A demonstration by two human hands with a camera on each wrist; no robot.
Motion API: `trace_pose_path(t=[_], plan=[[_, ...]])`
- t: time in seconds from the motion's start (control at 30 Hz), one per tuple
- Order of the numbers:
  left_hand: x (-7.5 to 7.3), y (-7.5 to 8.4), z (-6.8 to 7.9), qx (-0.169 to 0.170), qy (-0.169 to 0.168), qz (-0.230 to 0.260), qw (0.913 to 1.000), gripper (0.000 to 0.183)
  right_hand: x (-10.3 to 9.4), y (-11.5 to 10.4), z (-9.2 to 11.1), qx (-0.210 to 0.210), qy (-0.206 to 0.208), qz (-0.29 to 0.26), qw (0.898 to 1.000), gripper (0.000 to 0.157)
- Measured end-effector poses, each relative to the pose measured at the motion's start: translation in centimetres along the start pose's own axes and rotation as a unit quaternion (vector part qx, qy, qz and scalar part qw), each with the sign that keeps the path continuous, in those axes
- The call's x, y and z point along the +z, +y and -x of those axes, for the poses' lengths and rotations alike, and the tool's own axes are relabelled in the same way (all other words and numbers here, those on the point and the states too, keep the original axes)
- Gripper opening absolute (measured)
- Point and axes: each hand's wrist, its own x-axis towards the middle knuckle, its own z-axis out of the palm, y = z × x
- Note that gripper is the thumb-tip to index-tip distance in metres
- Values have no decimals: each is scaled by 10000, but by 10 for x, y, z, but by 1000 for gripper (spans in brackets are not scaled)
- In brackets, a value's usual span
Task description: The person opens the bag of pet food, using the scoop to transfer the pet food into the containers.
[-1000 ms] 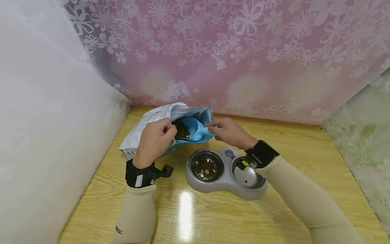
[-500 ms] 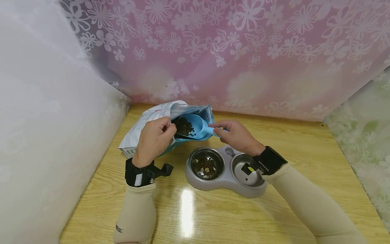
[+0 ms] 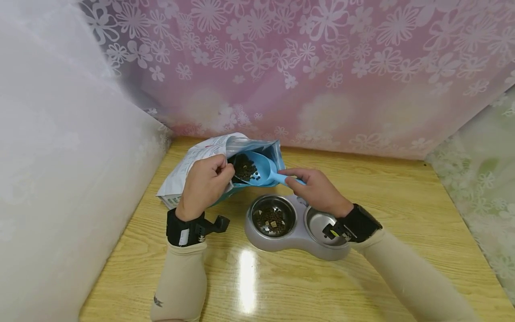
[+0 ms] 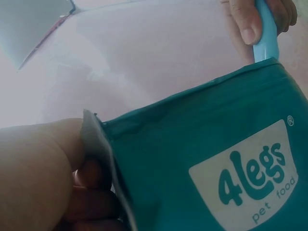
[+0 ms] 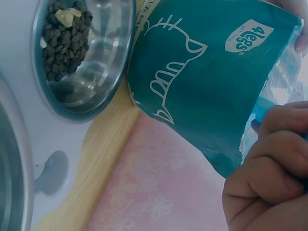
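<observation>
A teal and white pet food bag lies on its side at the back left of the table, its mouth turned to the right. My left hand pinches the near edge of that mouth. In my right hand is the handle of a blue scoop, gripped between thumb and fingers. The scoop's bowl sits inside the bag's mouth with dark kibble in it. From the right wrist view, the bag hides most of the scoop, and curled fingers show beside it.
In front of the bag stands a grey double bowl feeder. Its left steel bowl holds kibble with pale pieces. The right steel bowl is partly covered by my right wrist. A patterned pink backdrop rises behind the wooden table.
My right hand has shifted to the right and slightly toward me, drawing the scoop a little outward. More of the scoop's bowl and kibble shows now. The left hand keeps its place.
</observation>
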Motion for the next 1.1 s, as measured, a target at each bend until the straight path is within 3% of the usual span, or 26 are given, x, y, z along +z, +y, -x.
trace_pose_path(t=[0.1, 0.33, 0.77, 1.1], plan=[[1, 0, 0, 41, 11, -6, 10000, 40, 4, -3, 5, -56, 32, 42, 10000, 34], [-1, -1, 0, 109, -83, -47, 9999, 38, 4, -34, 18, -255, 155, 325, 9990, 33], [0, 1, 0, 95, -123, -103, 9998, 37, 7, -30, 27, -571, 204, 413, 9973, 34], [-1, 1, 0, 42, -136, -123, 9998, 37, 13, 11, 26, -709, 296, 314, 9966, 36]])
